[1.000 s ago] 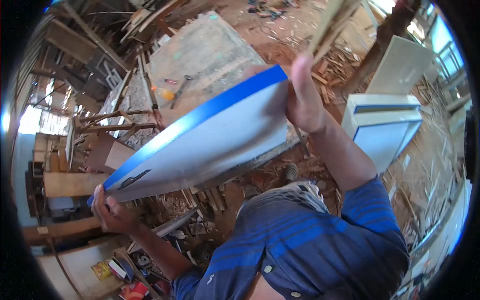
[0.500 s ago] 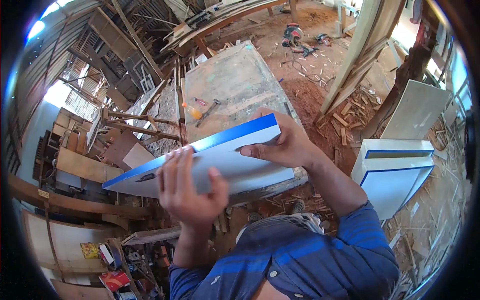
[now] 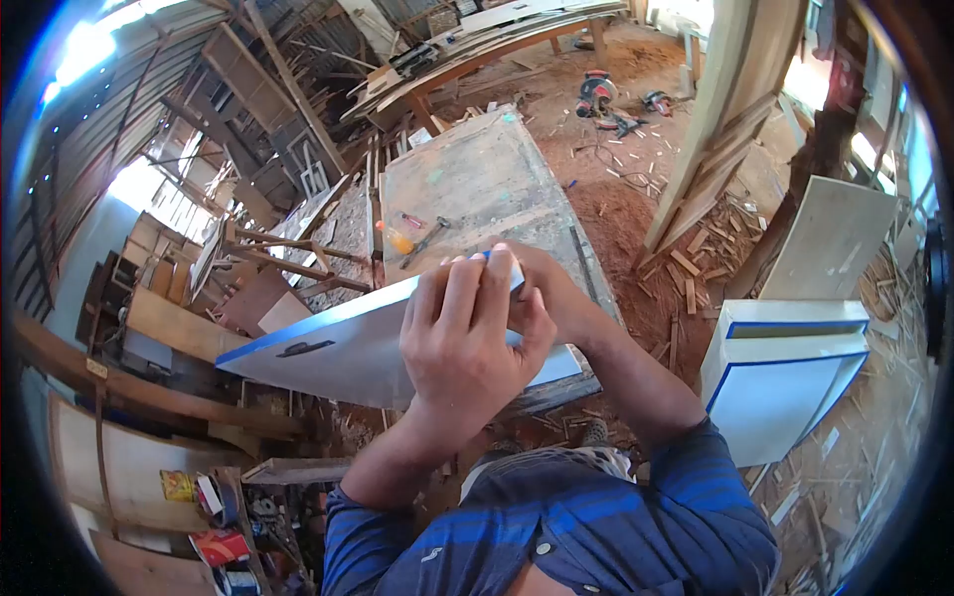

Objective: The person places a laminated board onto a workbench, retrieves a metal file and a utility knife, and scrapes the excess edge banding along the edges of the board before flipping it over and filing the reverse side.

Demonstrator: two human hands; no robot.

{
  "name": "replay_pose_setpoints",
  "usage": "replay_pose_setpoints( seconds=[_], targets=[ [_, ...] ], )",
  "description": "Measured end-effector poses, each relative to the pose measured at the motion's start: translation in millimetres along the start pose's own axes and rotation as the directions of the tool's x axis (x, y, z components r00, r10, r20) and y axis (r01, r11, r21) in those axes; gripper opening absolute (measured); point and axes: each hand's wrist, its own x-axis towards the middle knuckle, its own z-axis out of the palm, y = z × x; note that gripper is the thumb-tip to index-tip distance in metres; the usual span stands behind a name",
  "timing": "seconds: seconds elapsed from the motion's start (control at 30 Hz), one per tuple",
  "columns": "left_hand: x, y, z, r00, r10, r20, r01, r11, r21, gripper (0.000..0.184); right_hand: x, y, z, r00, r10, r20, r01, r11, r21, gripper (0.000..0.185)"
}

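A white panel with a blue edge strip is tilted in front of me, a dark slot in its face near the left end. My left hand is wrapped over the blue edge near the panel's right end, fingers on top and thumb toward my other hand. Right behind it, my right hand grips the same end; its fingers are partly hidden by the left hand. Beyond the panel is a worn worktable, with a hammer and an orange bottle on it.
White boxes with blue edging stand at the right, below a leaning board. A wooden frame rises at the upper right. Red power tools lie on the scrap-strewn floor. A long bench stands at the back.
My left hand has moved from the panel's far left end to its right end, beside my right hand. The panel sits lower in view, and more of the worktable and back bench shows.
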Motion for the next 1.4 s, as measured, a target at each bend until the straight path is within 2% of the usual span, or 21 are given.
replay_pose_setpoints(
  seconds=[0.1, 0.17, 0.2, 0.27, 0.37, 0.5, 0.6, 0.7, 0.83, 0.93, 0.97, 1.03, 1.07, 1.1, 1.13, 1.17, 1.2, 1.23, 1.3, 1.37, 1.4],
  targets=[
    [2, -5, 0, 0.999, 0.045, -0.013, -0.044, 0.999, 0.020, 0.046, -10, 16, -2, 1.000, 0.012, -0.007, -0.011, 0.997, 0.079, 0.044],
    [-1, -7, 3, 0.998, 0.042, -0.055, -0.042, 0.999, -0.004, 0.039, -33, 44, -4, 0.994, 0.062, -0.087, -0.060, 0.998, 0.026, 0.048],
    [-5, -9, 4, 0.998, 0.029, -0.057, -0.030, 0.999, -0.018, 0.036, -43, 58, -5, 0.988, 0.049, -0.146, -0.065, 0.992, -0.106, 0.050],
    [-13, -17, 10, 0.996, 0.056, -0.068, -0.060, 0.997, -0.049, 0.033, -43, 41, -2, 0.987, 0.088, -0.137, -0.098, 0.993, -0.068, 0.054],
    [-31, -42, -7, 0.995, 0.046, -0.084, -0.058, 0.987, -0.150, 0.042, -37, 48, 2, 0.968, 0.182, -0.174, -0.173, 0.983, 0.064, 0.051],
    [-75, -85, -34, 0.992, -0.051, -0.118, 0.031, 0.986, -0.163, 0.050, -23, 33, 6, 0.884, 0.393, -0.252, -0.388, 0.919, 0.071, 0.050],
    [-110, -135, -63, 0.988, -0.112, -0.108, 0.100, 0.989, -0.106, 0.049, -23, 35, 2, 0.905, 0.319, -0.280, -0.347, 0.936, -0.055, 0.052],
    [-149, -192, -89, 0.982, -0.162, -0.099, 0.163, 0.987, -0.006, 0.047, -33, 43, -2, 0.890, 0.289, -0.353, -0.316, 0.949, -0.021, 0.051],
    [-206, -271, -119, 0.978, -0.135, -0.162, 0.148, 0.987, 0.070, 0.045, -53, 63, -30, 0.884, 0.204, -0.420, -0.247, 0.968, -0.048, 0.057],
    [-249, -327, -142, 0.968, -0.084, -0.238, 0.114, 0.987, 0.116, 0.045, -57, 56, -36, 0.853, 0.276, -0.443, -0.317, 0.948, -0.020, 0.057],
    [-260, -346, -152, 0.965, -0.082, -0.250, 0.119, 0.984, 0.135, 0.045, -59, 55, -42, 0.837, 0.298, -0.459, -0.339, 0.941, -0.007, 0.056],
    [-291, -388, -174, 0.957, -0.094, -0.274, 0.148, 0.972, 0.181, 0.045, -100, 125, -173, 0.757, 0.470, -0.453, -0.299, 0.866, 0.400, 0.051],
    [-306, -410, -176, 0.945, -0.136, -0.299, 0.185, 0.972, 0.144, 0.045, -88, 96, -141, 0.777, 0.280, -0.563, -0.373, 0.926, -0.054, 0.051],
    [-323, -430, -172, 0.932, -0.161, -0.324, 0.214, 0.967, 0.135, 0.046, -85, 103, -170, 0.724, 0.446, -0.526, -0.427, 0.889, 0.166, 0.056],
    [-333, -435, -176, 0.917, -0.252, -0.311, 0.265, 0.964, 0.002, 0.047, -93, 117, -199, 0.727, 0.467, -0.503, -0.459, 0.876, 0.150, 0.061],
    [-339, -440, -168, 0.908, -0.288, -0.304, 0.261, 0.957, -0.126, 0.048, -75, 90, -169, 0.723, 0.425, -0.545, -0.494, 0.869, 0.021, 0.059],
    [-340, -438, -154, 0.872, -0.285, -0.397, 0.218, 0.954, -0.205, 0.051, -71, 93, -181, 0.781, 0.397, -0.483, -0.501, 0.859, -0.105, 0.057],
    [-338, -434, -154, 0.870, -0.325, -0.372, 0.248, 0.939, -0.240, 0.054, -54, 76, -158, 0.811, 0.265, -0.521, -0.464, 0.835, -0.297, 0.056],
    [-330, -428, -147, 0.841, -0.320, -0.435, 0.264, 0.946, -0.185, 0.056, -11, 25, -56, 0.800, -0.193, -0.568, -0.362, 0.599, -0.714, 0.055],
    [-332, -424, -148, 0.815, -0.306, -0.493, 0.276, 0.952, -0.136, 0.061, 49, -16, 51, 0.770, -0.447, -0.455, -0.269, 0.419, -0.867, 0.053],
    [-333, -426, -147, 0.828, -0.305, -0.471, 0.276, 0.952, -0.132, 0.063, 83, -22, 104, 0.820, -0.469, -0.327, -0.150, 0.375, -0.915, 0.053]
  ],
)
